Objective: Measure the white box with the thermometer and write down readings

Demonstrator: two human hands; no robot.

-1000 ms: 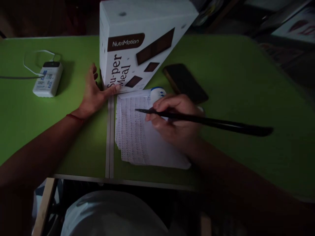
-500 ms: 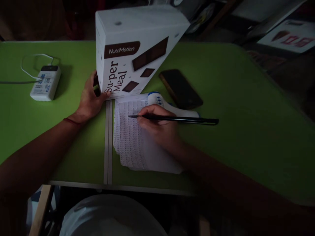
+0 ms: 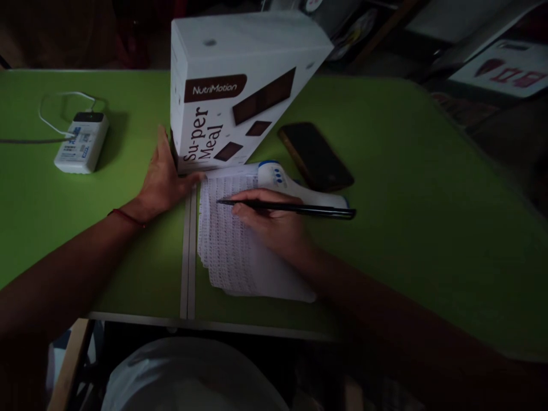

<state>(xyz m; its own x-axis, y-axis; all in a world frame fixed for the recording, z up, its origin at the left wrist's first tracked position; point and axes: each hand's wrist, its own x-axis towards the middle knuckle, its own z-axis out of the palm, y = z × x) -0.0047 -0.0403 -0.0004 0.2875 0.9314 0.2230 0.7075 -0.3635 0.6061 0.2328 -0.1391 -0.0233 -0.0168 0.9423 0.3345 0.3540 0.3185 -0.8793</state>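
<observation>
My right hand [image 3: 278, 220] pinches a black pen [image 3: 317, 210], whose tip is at the written lines on a stack of paper sheets [image 3: 229, 245]. Dense rows of handwriting cover the left part of the top sheet; my hand and forearm hide some of the rest. By the lower left edge of a white NutriMotion box [image 3: 257, 48] is my left hand [image 3: 165, 180]. Its fingers stretch up along the box's side, and the thumb points right to the top of the sheets. A white handheld device with blue trim [image 3: 276, 178] lies at the paper's upper edge.
Behind the device lies a dark phone [image 3: 317, 154]. A white power bank [image 3: 83, 145] with cables plugged in is at the left of the green table [image 3: 428, 200]. A metal strip [image 3: 187, 274] crosses the tabletop near the paper's left side.
My left hand has loosened from the box's corner, its fingers straightening and its thumb reaching right toward the paper. The pen has swung slightly, its tip moving a little left.
</observation>
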